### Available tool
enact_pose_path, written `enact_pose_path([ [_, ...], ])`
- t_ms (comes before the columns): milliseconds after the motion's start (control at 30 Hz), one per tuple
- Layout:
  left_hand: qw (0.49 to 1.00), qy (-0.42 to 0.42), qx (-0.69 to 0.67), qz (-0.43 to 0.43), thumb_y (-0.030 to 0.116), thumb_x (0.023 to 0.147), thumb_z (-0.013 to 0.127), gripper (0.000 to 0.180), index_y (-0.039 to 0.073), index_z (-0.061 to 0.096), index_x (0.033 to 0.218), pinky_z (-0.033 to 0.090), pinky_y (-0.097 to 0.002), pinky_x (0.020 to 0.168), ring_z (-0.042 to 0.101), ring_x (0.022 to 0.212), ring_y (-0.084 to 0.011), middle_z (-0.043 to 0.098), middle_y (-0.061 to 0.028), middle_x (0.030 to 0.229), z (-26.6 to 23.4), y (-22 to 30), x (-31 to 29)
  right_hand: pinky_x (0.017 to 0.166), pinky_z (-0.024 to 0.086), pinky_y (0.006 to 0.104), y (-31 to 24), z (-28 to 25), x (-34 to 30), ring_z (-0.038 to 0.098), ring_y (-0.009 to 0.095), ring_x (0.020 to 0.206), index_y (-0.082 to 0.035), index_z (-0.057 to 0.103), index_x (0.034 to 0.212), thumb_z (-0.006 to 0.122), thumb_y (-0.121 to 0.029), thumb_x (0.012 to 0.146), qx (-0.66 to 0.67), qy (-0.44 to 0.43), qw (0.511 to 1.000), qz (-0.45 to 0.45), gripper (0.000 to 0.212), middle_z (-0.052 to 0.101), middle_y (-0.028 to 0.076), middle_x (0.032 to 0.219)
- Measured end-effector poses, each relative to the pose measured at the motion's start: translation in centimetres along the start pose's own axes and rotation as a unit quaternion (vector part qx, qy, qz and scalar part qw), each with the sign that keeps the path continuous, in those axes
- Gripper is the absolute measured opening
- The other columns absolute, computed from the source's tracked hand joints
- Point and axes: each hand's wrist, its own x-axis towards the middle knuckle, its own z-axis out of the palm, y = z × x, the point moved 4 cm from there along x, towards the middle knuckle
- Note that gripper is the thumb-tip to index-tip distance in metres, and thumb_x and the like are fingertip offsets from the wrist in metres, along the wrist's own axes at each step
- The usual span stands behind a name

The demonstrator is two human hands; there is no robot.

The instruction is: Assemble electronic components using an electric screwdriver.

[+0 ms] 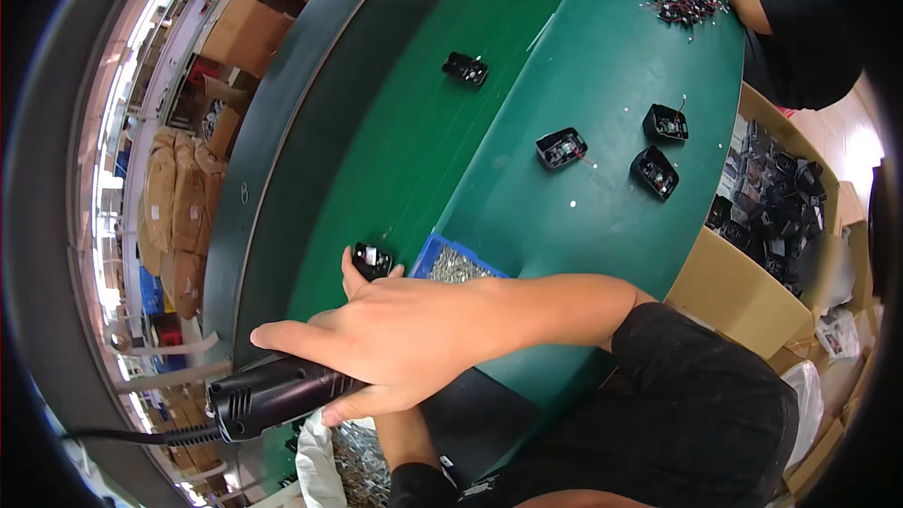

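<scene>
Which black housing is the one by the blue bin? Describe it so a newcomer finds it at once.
Start at the green belt and follow it down to the blue bin of small metal parts. The black housing lies just left of that bin, at the fingertips of the right hand. Unlike the other housings up the belt, it alone sits beside a hand.

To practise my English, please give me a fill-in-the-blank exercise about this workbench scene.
1. The right hand rests on a black corded power tool whose cord runs toward the picture's ____ edge.
2. Small metal screws lie in a ____ plastic bin.
3. The flat conveyor belt is ____.
Missing words: left, blue, green.
</scene>
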Motion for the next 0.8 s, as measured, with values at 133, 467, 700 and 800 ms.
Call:
enact_pose_path([
  [133, 0.992, -0.005, -0.013, 0.127, 0.024, 0.072, 0.083, 0.087, 0.004, 0.036, 0.143, 0.036, -0.0459, 0.106, 0.042, 0.129, -0.0382, 0.046, -0.0252, 0.135, 0.5, 4.9, 3.4, 0.087, 0.049, 0.0579, 0.9, -4.3, -0.3, 0.063, 0.044, 0.072, 0.001, 0.032, 0.139, 0.072, -0.033, 0.083, -0.04, -0.002, 0.997, 0.068, 0.076, 0.062, 0.017, 0.08],
  [467, 0.93, 0.03, 0.033, 0.365, 0.042, 0.073, 0.081, 0.101, -0.011, 0.031, 0.142, 0.034, -0.0462, 0.11, 0.041, 0.131, -0.0424, 0.041, -0.0307, 0.141, 6.4, 20.6, 13.6, 0.057, 0.052, 0.0446, 0.2, -7.1, -1.6, 0.063, 0.04, 0.064, 0.004, 0.035, 0.138, 0.072, -0.032, 0.083, -0.003, 0.051, 0.998, -0.02, 0.075, 0.061, 0.018, 0.079],
  [700, 0.936, -0.034, 0.014, 0.35, 0.038, 0.066, 0.083, 0.087, -0.008, 0.045, 0.13, 0.046, -0.0454, 0.096, 0.054, 0.113, -0.0416, 0.054, -0.0276, 0.121, 13.5, 24.0, 16.1, 0.06, 0.053, 0.0472, 1.1, -5.8, -1.4, 0.065, 0.04, 0.067, 0.003, 0.037, 0.134, 0.071, -0.03, 0.083, -0.074, 0.032, 0.996, 0.047, 0.07, 0.063, 0.02, 0.08],
  [800, 0.944, -0.041, -0.027, 0.326, 0.035, 0.068, 0.079, 0.077, -0.003, 0.049, 0.129, 0.048, -0.0448, 0.094, 0.057, 0.111, -0.0397, 0.058, -0.0245, 0.117, 12.1, 22.7, 15.1, 0.06, 0.053, 0.0454, 1.6, -5.3, -0.8, 0.065, 0.04, 0.068, 0.0, 0.035, 0.14, 0.07, -0.034, 0.084, -0.09, 0.025, 0.994, 0.064, 0.074, 0.063, 0.018, 0.083],
])
